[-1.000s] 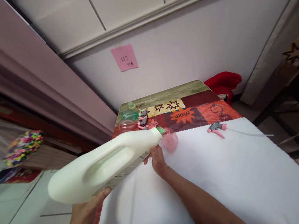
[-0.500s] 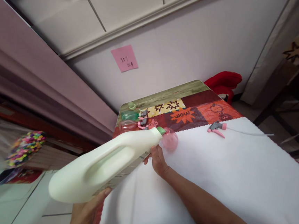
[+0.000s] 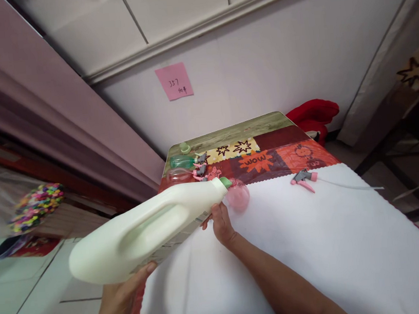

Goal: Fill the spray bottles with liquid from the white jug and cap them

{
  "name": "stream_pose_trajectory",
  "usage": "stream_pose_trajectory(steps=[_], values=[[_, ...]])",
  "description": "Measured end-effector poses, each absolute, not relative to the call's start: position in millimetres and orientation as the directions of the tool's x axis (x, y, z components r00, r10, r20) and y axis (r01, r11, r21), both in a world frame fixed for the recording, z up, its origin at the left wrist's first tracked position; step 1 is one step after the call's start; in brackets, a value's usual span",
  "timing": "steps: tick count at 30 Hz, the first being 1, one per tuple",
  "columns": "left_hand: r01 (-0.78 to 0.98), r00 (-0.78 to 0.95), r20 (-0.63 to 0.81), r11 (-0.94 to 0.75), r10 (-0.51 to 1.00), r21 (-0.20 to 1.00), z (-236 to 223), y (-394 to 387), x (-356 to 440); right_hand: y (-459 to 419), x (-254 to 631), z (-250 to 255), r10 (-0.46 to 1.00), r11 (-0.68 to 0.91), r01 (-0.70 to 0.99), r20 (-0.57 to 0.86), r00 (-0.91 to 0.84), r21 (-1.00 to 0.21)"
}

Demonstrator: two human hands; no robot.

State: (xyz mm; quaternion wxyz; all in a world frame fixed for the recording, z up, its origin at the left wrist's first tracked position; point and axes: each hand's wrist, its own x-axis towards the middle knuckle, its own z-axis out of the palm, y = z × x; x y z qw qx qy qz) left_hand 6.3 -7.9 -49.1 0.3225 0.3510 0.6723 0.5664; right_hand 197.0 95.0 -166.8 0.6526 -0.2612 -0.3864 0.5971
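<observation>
1. At near left, a left hand [image 3: 132, 282] grips the base end of a cream plastic jug [image 3: 143, 210], thumb showing, other fingers mostly hidden.
2. A right hand [image 3: 221, 222], fingers curled, clasps the tilted jug near its neck.
3. Above a white cloth [image 3: 312, 245], the jug's green spout [image 3: 225, 182] points at a translucent pink bottle [image 3: 239, 197].
4. Right, a grey-and-pink trigger sprayer [image 3: 304, 179] lies on the cloth.
5. Far left, pink [image 3: 179, 175] and green spray bottles [image 3: 180, 161] lie beside each other.

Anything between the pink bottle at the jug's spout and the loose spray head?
Nothing but bare white cloth separates the pink bottle and the loose spray head in the head view.
</observation>
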Motion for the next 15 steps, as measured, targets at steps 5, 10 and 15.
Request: stream_pose_trajectory(steps=[5,10,15], values=[[0.110,-0.548,-0.022,0.098,0.836,0.989,-44.5,-10.7,17.1,94.8,196.7,-166.2,0.981,0.147,-0.579,0.194,-0.020,-0.802],[0.112,-0.555,-0.009,0.085,0.832,0.990,-40.8,-12.2,24.9,94.5,197.5,-163.5,0.981,0.147,-0.574,0.193,-0.020,-0.806],[0.155,-0.553,-0.009,0.113,0.833,0.981,-44.8,-9.9,12.6,94.3,197.0,-163.9,0.982,0.149,-0.569,0.190,-0.014,-0.809]])
